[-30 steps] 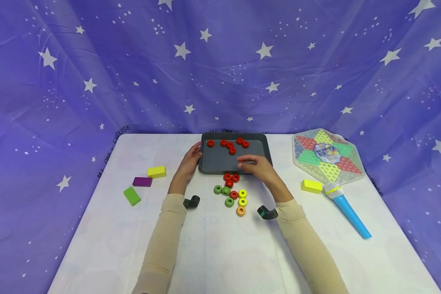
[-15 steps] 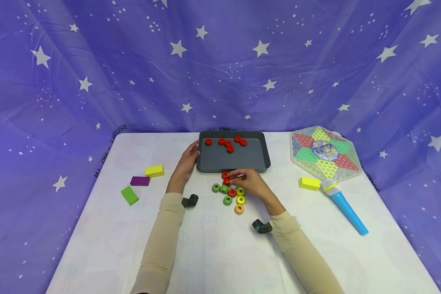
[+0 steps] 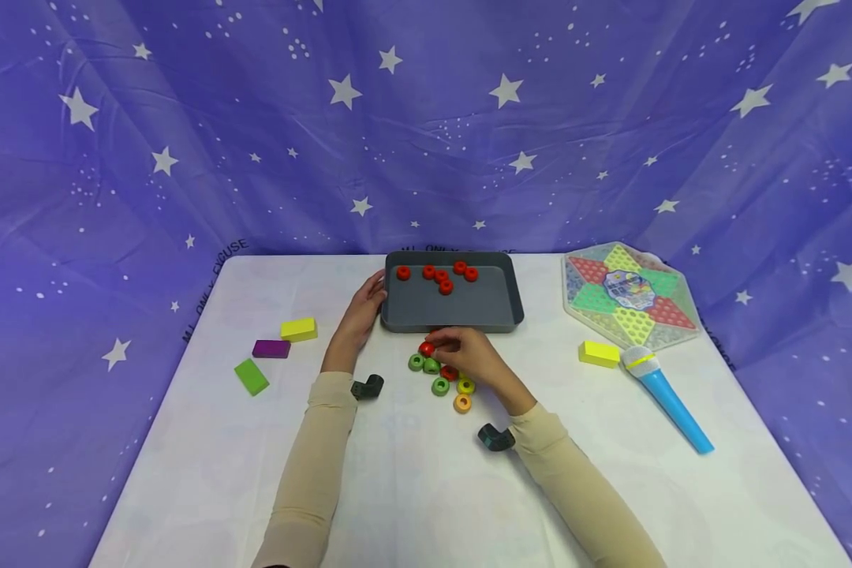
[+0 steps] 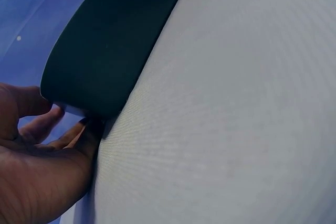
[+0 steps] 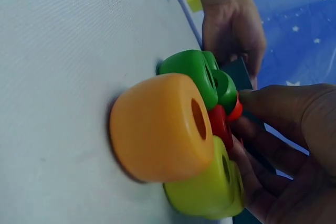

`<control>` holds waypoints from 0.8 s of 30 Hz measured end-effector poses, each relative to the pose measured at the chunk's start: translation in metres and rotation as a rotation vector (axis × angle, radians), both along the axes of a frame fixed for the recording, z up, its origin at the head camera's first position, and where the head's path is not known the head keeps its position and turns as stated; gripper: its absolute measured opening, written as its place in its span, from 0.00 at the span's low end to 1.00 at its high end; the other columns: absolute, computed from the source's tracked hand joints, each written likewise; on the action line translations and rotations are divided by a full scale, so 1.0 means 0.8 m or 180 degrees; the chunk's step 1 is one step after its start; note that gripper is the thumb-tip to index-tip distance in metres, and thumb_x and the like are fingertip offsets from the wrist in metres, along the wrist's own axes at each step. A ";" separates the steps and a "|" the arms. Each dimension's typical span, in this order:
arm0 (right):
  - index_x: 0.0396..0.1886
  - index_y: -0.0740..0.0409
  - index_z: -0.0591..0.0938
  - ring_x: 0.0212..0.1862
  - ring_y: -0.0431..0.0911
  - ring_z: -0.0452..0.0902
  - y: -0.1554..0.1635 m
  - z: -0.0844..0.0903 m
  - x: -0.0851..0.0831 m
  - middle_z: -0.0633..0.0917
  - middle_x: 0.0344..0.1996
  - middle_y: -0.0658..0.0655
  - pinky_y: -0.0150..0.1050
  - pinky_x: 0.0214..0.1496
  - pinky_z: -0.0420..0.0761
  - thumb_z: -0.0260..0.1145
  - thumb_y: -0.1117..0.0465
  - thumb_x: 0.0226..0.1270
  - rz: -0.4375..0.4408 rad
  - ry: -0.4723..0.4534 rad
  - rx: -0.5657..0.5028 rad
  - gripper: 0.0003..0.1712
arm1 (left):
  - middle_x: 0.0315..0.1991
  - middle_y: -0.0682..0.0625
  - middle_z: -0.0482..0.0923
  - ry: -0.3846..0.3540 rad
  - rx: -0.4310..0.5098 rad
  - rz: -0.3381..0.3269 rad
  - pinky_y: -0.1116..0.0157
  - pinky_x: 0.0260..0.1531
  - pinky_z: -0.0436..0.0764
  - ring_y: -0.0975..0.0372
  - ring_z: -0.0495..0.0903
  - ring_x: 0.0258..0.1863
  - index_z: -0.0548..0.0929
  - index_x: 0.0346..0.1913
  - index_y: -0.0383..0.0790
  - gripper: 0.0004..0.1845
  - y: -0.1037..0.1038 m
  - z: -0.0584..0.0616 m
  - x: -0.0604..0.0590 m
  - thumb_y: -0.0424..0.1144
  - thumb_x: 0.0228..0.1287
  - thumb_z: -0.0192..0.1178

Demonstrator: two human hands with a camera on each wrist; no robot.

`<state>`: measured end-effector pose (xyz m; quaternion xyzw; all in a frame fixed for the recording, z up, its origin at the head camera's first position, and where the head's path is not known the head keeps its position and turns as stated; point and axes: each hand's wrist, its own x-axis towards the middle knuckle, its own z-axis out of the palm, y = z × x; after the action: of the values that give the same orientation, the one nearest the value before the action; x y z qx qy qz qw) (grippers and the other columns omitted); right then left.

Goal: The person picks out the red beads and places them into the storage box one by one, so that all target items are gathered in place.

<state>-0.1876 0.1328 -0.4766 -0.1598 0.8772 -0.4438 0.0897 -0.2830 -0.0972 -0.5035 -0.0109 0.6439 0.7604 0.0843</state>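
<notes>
In the head view my left hand (image 3: 359, 318) touches the outside of the dark grey tray (image 3: 479, 315) at its left edge. The left wrist view shows fingers and thumb (image 4: 79, 156) against the tray's corner (image 4: 100, 61). My right hand (image 3: 472, 353) is over the bead pile in front of the tray, pinching a red bead (image 3: 426, 349) at its fingertips. Around it lie green beads (image 3: 440, 386), yellow beads (image 3: 465, 386), another red bead (image 3: 449, 373) and an orange bead (image 3: 462, 403). The hand hides part of the pile. Several red beads (image 3: 446, 287) lie inside the tray.
On the left are a yellow block (image 3: 299, 330), a purple block (image 3: 271, 349) and a green block (image 3: 252, 377). A hexagonal game board (image 3: 632, 296), a yellow block (image 3: 599, 354) and a blue toy microphone (image 3: 670, 402) lie on the right. A starry curtain (image 3: 426, 158) hangs behind.
My right hand has come from over the tray down to the pile, then shifted slightly left. One red bead at its fingertips has moved left. The left hand stays at the tray.
</notes>
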 end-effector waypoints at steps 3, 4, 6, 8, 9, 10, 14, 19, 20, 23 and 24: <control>0.49 0.52 0.86 0.40 0.41 0.82 -0.007 0.002 -0.003 0.87 0.41 0.50 0.37 0.45 0.81 0.70 0.60 0.62 0.0045 0.0125 0.0090 0.15 | 0.72 0.44 0.61 0.0011 -0.0023 0.0003 0.59 0.71 0.58 0.56 0.61 0.70 0.60 0.74 0.46 0.28 0.000 0.002 0.000 0.29 0.73 0.43; 0.48 0.51 0.86 0.40 0.41 0.81 -0.010 0.002 -0.004 0.86 0.41 0.51 0.38 0.45 0.81 0.70 0.60 0.61 0.0057 0.0179 0.0127 0.14 | 0.72 0.44 0.61 0.0003 -0.0029 0.0005 0.59 0.71 0.58 0.56 0.61 0.70 0.60 0.74 0.46 0.28 0.000 0.002 0.000 0.29 0.73 0.43; 0.47 0.52 0.86 0.39 0.41 0.80 -0.015 0.003 -0.004 0.86 0.40 0.51 0.38 0.45 0.80 0.70 0.59 0.61 0.0079 0.0278 0.0217 0.14 | 0.72 0.44 0.61 -0.0018 -0.0039 0.0011 0.59 0.71 0.58 0.56 0.61 0.71 0.60 0.74 0.46 0.28 0.000 0.002 0.000 0.29 0.73 0.43; 0.46 0.51 0.87 0.38 0.40 0.79 -0.020 0.002 -0.005 0.86 0.39 0.50 0.37 0.44 0.80 0.71 0.58 0.61 0.0084 0.0377 0.0317 0.13 | 0.72 0.45 0.61 -0.0038 -0.0057 0.0019 0.60 0.71 0.58 0.57 0.61 0.70 0.61 0.74 0.47 0.28 0.001 0.002 0.000 0.29 0.73 0.43; 0.45 0.51 0.87 0.38 0.40 0.79 -0.022 0.003 -0.005 0.85 0.38 0.50 0.36 0.44 0.80 0.71 0.58 0.60 0.0086 0.0419 0.0350 0.13 | 0.72 0.45 0.62 -0.0047 -0.0064 0.0025 0.60 0.71 0.58 0.57 0.61 0.70 0.61 0.74 0.47 0.28 0.001 0.002 0.000 0.29 0.73 0.43; 0.44 0.51 0.87 0.37 0.39 0.78 -0.024 0.002 -0.004 0.85 0.37 0.50 0.36 0.43 0.80 0.71 0.57 0.60 0.0085 0.0452 0.0382 0.12 | 0.72 0.45 0.62 -0.0048 -0.0058 0.0029 0.60 0.71 0.58 0.57 0.61 0.70 0.61 0.74 0.47 0.28 0.001 0.001 0.000 0.29 0.73 0.43; 0.41 0.51 0.87 0.35 0.39 0.77 -0.031 0.002 -0.004 0.84 0.34 0.50 0.35 0.40 0.78 0.72 0.58 0.59 0.0024 0.0530 0.0473 0.10 | 0.72 0.45 0.61 -0.0014 -0.0041 0.0006 0.60 0.71 0.58 0.57 0.61 0.70 0.61 0.74 0.46 0.28 0.000 0.001 0.001 0.29 0.73 0.43; 0.40 0.51 0.87 0.33 0.38 0.77 -0.032 0.002 -0.004 0.84 0.32 0.49 0.34 0.39 0.78 0.72 0.59 0.58 -0.0013 0.0608 0.0496 0.09 | 0.71 0.44 0.62 0.0017 -0.0013 -0.0002 0.59 0.70 0.59 0.56 0.62 0.70 0.61 0.73 0.46 0.27 0.000 0.001 0.000 0.30 0.73 0.44; 0.40 0.51 0.87 0.33 0.38 0.77 -0.031 0.001 -0.004 0.84 0.33 0.49 0.34 0.39 0.79 0.72 0.60 0.58 -0.0012 0.0612 0.0487 0.09 | 0.71 0.43 0.62 0.0022 -0.0015 -0.0003 0.59 0.70 0.59 0.56 0.62 0.69 0.61 0.74 0.46 0.27 0.000 0.001 0.000 0.30 0.73 0.44; 0.41 0.52 0.87 0.34 0.38 0.77 -0.030 0.001 -0.002 0.84 0.33 0.49 0.33 0.40 0.79 0.71 0.60 0.59 -0.0023 0.0565 0.0470 0.09 | 0.71 0.44 0.62 -0.0001 -0.0014 -0.0009 0.59 0.70 0.58 0.56 0.62 0.70 0.61 0.74 0.46 0.27 0.000 0.000 0.000 0.30 0.74 0.44; 0.41 0.52 0.87 0.34 0.38 0.78 -0.029 0.001 -0.001 0.84 0.34 0.49 0.34 0.40 0.79 0.71 0.60 0.59 -0.0033 0.0538 0.0460 0.10 | 0.71 0.44 0.62 -0.0013 -0.0011 -0.0007 0.59 0.70 0.58 0.56 0.62 0.70 0.61 0.74 0.47 0.27 0.000 0.000 0.001 0.30 0.74 0.44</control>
<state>-0.1884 0.1093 -0.4756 -0.1853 0.9121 -0.3648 0.0244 -0.2825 -0.0970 -0.5035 -0.0120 0.6450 0.7592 0.0864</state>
